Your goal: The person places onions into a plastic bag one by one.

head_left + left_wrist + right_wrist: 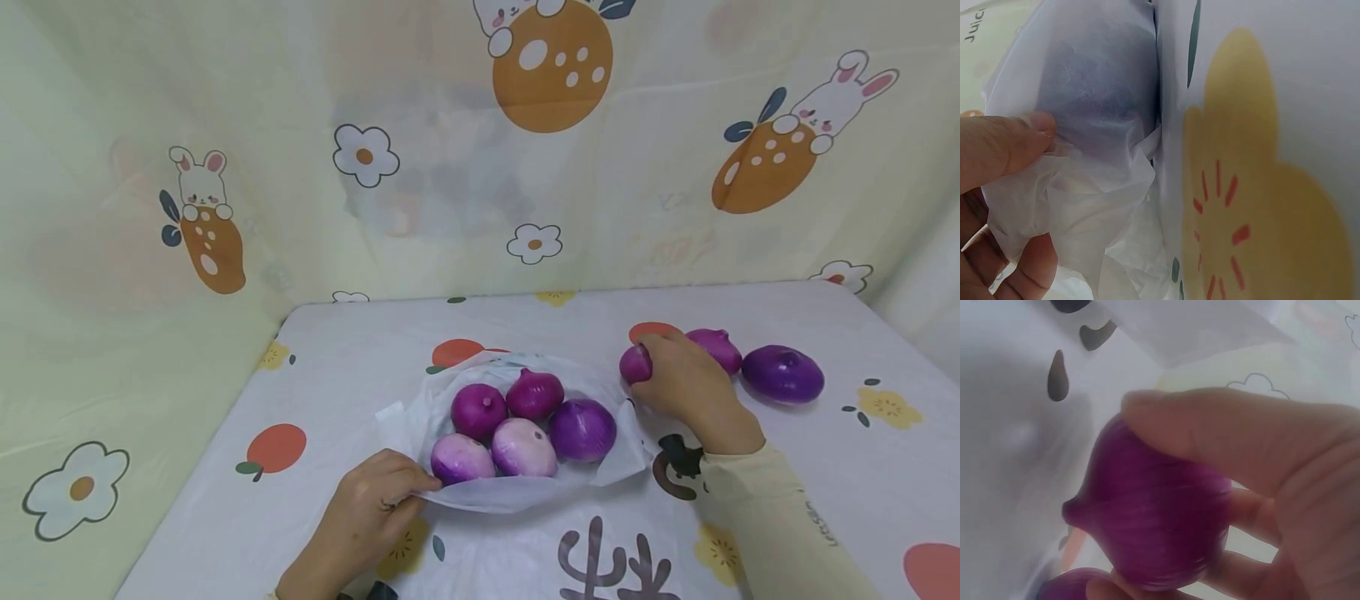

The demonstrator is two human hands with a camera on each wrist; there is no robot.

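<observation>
A white, thin plastic bag (495, 497) lies spread on the table with several purple onions (534, 394) in it, two of them paler. At its front left edge my left hand (367, 512) pinches the plastic between thumb and fingers. The left wrist view shows the crumpled plastic (1079, 206) in the fingers, a dark round shape showing through. To the right of the bag my right hand (690, 387) grips a purple onion (1154, 506), its pointed tip facing left in the right wrist view. Thumb and fingers wrap around it.
Two more onions rest on the table beyond and right of my right hand: a magenta one (718, 350) partly behind it and a wide dark purple one (782, 375). A patterned cloth (337, 383) covers the table. Behind hangs a printed curtain (450, 208).
</observation>
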